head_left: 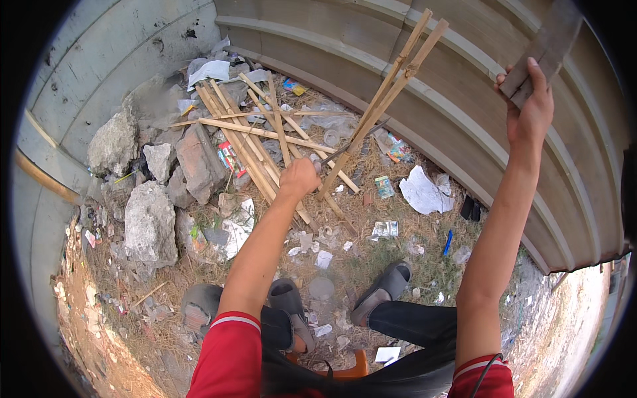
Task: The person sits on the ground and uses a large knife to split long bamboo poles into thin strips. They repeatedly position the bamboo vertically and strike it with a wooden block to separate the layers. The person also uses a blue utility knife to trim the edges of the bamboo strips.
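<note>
My left hand (300,178) is closed round the handle of a long-bladed knife (340,152). Its blade crosses a bamboo pole (390,95), which stands tilted on the ground and is split into two strips toward its top. The blade appears lodged in the split. Up on the right, my right hand (534,113) grips the lower end of a flat dark wooden block (545,52), raised well above the knife and apart from the bamboo.
Cut bamboo strips (279,126) lie crossed on littered ground beyond my left hand. Broken concrete chunks (151,222) are piled to the left. A corrugated metal wall (484,109) curves behind and to the right. An orange stool (356,366) shows beneath me; a blue pen (448,242) lies right.
</note>
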`<state>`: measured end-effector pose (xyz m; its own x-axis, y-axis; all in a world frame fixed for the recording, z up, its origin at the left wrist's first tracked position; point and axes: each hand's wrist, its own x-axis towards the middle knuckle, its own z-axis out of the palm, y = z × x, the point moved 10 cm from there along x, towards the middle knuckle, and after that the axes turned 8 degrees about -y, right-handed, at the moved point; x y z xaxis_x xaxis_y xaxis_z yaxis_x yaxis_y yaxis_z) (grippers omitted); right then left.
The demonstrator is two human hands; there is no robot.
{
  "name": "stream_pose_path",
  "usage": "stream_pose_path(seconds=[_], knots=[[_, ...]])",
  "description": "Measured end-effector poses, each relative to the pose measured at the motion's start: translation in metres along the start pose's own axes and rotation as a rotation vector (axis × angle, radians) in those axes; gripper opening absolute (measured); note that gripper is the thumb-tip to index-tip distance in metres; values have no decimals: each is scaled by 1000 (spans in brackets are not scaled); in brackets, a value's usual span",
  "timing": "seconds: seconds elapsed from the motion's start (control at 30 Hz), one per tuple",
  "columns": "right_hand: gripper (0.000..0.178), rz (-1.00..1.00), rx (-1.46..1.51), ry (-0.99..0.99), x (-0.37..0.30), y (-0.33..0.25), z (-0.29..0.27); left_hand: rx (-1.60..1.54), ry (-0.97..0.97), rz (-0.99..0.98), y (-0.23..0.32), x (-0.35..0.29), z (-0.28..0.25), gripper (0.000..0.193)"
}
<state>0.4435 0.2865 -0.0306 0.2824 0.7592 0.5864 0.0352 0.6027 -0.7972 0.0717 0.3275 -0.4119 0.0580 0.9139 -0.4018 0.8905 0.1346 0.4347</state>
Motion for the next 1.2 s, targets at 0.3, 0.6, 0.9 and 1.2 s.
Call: stream_pose_path(seconds=[0.3, 0.6, 0.9, 1.2], knots=[[49, 365, -362, -177, -169, 204, 39, -27, -14, -40, -38, 9, -6, 34], [50, 858, -484, -446, -224, 308, 23, -73, -125, -231, -116, 32, 79, 41], [32, 302, -124, -95, -216, 249, 63, -134, -110, -244, -133, 24, 103, 42], [84, 1045, -587, -508, -432, 404, -6, -1, -175, -229, -153, 16, 136, 41]])
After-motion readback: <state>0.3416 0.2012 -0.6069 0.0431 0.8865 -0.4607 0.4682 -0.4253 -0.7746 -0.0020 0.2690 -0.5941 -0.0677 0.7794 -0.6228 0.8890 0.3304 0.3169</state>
